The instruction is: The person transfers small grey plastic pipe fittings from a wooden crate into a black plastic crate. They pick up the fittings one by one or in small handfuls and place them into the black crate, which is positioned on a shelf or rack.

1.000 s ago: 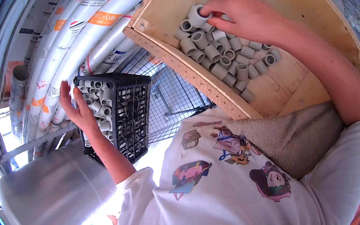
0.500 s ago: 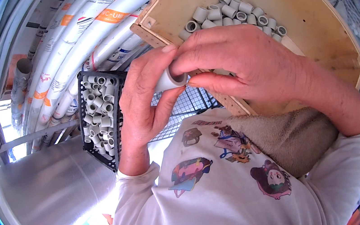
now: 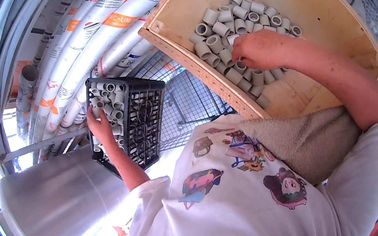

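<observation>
My left hand reaches into a black plastic crate on the left, its thumb and fingers around a short grey pipe coupling among several others there. Over on the right, my right hand is down in a wooden box, on a heap of grey pipe couplings. Its fingers are curled, and the fingertips are partly hidden. A paler coupling lies against the back of these fingers. Whether the right hand grips one cannot be made out.
Long white plastic pipes lean behind the crate. A large roll of clear film is below it at the left. Wire mesh fills the gap between crate and box. A brown cloth lies at the box's near edge.
Both hands were together in front of me with one coupling. They have parted: the left has gone down-left to the crate, the right to the heap in the wooden box.
</observation>
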Demonstrator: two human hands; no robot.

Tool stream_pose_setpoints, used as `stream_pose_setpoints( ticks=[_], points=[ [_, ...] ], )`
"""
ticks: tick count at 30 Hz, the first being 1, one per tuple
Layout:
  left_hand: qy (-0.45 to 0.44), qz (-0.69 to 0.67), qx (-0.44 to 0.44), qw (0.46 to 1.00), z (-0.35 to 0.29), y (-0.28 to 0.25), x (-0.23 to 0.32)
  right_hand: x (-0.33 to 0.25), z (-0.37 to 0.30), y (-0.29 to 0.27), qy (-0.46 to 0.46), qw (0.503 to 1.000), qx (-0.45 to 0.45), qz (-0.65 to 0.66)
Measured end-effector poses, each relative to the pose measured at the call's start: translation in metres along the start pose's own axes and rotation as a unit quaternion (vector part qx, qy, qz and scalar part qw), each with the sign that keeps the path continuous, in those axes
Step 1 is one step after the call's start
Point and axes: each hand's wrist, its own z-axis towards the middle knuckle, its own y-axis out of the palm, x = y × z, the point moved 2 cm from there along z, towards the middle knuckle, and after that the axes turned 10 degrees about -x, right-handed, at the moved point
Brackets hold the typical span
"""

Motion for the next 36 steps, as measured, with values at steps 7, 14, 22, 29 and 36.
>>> stream_pose_setpoints(
  ticks=[7,14,22,29,36],
  points=[
    [0.028,0.141,0.027,0.989,-0.015,0.025,-0.021,0.004,0.008,0.028,0.028,1.0,0.001,-0.004],
    [0.05,-0.057,0.053,0.996,-0.002,0.014,0.069,0.009,0.008,0.005,0.094,0.994,0.008,0.051],
    [0.229,-0.262,0.027,0.937,-0.014,-0.018,0.241,-0.011,-0.03,-0.049,-0.062,0.943,0.304,0.117],
    [0.374,-0.288,-0.02,0.881,-0.031,-0.028,0.321,-0.05,-0.06,-0.067,-0.245,0.887,0.353,0.167],
    [0.432,-0.316,-0.103,0.839,-0.052,-0.021,0.348,-0.069,-0.062,-0.059,-0.286,0.893,0.273,0.217]
  ],
)
